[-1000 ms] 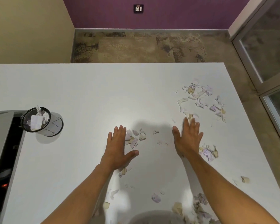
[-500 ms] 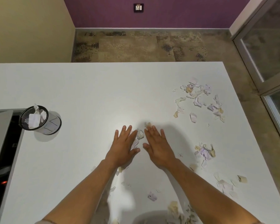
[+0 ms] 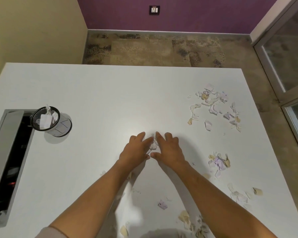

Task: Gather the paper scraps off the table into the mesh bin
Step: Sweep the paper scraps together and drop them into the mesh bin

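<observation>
My left hand (image 3: 136,148) and my right hand (image 3: 169,148) lie flat on the white table (image 3: 101,93) at its middle, fingers straight, thumbs nearly touching. A small heap of paper scraps (image 3: 153,145) is squeezed between them. More scraps lie in a cluster at the far right (image 3: 215,107), a smaller pile to the right of my right hand (image 3: 218,163), and loose pieces near the front edge (image 3: 162,204). The black mesh bin (image 3: 50,121) stands at the left, holding crumpled paper.
A grey-framed rectangular opening (image 3: 5,152) in the tabletop sits right beside the bin at the left edge. Patterned floor lies beyond the table, with a glass door at the right.
My right hand slid left across the table and met my left hand, pushing the scattered middle scraps into one small heap between the two palms.
</observation>
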{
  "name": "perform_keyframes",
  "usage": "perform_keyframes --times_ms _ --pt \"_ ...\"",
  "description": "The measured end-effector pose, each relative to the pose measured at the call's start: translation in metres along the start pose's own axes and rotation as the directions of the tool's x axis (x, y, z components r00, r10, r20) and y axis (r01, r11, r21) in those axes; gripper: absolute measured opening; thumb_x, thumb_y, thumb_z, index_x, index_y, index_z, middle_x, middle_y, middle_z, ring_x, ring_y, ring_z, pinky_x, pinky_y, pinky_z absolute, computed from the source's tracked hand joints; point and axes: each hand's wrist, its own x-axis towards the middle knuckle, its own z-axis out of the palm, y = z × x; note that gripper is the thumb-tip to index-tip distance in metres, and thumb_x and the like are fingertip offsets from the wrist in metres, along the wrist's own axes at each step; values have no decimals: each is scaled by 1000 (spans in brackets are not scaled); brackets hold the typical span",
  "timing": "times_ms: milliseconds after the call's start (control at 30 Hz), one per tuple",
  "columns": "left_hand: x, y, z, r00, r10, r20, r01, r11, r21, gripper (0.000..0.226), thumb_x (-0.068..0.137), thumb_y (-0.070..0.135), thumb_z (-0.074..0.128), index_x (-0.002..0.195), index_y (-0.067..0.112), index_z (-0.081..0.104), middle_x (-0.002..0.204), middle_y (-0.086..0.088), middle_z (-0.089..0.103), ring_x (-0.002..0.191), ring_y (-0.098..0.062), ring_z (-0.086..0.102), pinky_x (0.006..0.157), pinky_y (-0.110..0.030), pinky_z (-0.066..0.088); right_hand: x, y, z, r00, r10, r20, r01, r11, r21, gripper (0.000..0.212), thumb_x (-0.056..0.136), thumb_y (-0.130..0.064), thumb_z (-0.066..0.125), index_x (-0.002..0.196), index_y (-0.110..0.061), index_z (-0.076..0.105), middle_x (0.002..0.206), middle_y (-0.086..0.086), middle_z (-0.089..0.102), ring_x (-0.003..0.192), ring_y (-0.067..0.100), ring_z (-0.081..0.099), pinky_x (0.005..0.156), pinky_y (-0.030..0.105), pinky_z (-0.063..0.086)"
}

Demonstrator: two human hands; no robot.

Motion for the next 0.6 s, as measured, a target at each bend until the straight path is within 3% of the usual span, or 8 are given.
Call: perform_keyframes --times_ms 100,133,200,300,467,567,600 --pt "-2 1 3 998 34 -53 -39 995 -89 29 86 22 64 114 24 57 106 6 43 98 -24 48 73 -37 52 1 -18 -1 999 -40 16 40 999 -16 61 90 -32 64 143 -31 35 136 6 37 119 30 38 84 36 48" --pt "-4 1 5 999 -6 -48 -1 991 -135 19 89 22 60 108 22 60 107 7 45 101 -23 50 75 -34 50 -2 -21 1 998 -64 1 64 998 -8 53 93 -26 62 141 -29 39 135 5 39 119 29 38 83 34 48" --pt "-9 0 10 1000 -19 -26 15 990 -143 20 95 25 52 111 24 64 117 5 50 108 -19 50 81 -32 48 -10 -23 8 992 -112 -60 113 993 17 34 96 -15 56 129 -21 50 128 2 46 115 26 41 74 29 45" --pt "-15 5 11 993 73 -94 -81 993 -85 25 99 24 45 105 18 68 102 3 55 97 -17 47 75 -36 51 -21 -21 13 985 -146 -96 145 989 -18 15 97 -11 53 111 -15 58 113 1 53 107 21 44 66 24 37" --pt "-28 8 11 995 33 -95 -36 999 -26 24 96 11 45 87 6 66 90 -3 57 88 -20 48 73 -39 48 -33 -18 19 982 -183 -40 178 978 -107 12 92 -14 64 103 -14 60 106 1 56 104 18 47 70 24 45" --pt "-34 5 14 994 4 -106 -10 999 -51 23 93 9 48 83 6 68 87 -3 60 82 -18 50 73 -38 49 -39 -15 22 979 -194 -69 188 978 -85 6 92 -9 62 89 -14 59 94 1 56 92 15 45 64 23 36" --pt "-36 3 14 993 -26 -117 12 993 -117 20 90 7 51 83 7 69 87 -3 63 82 -17 53 74 -36 50 -42 -16 21 981 -163 -107 160 986 -36 16 90 -2 59 80 -13 57 87 2 55 85 16 45 62 26 35"
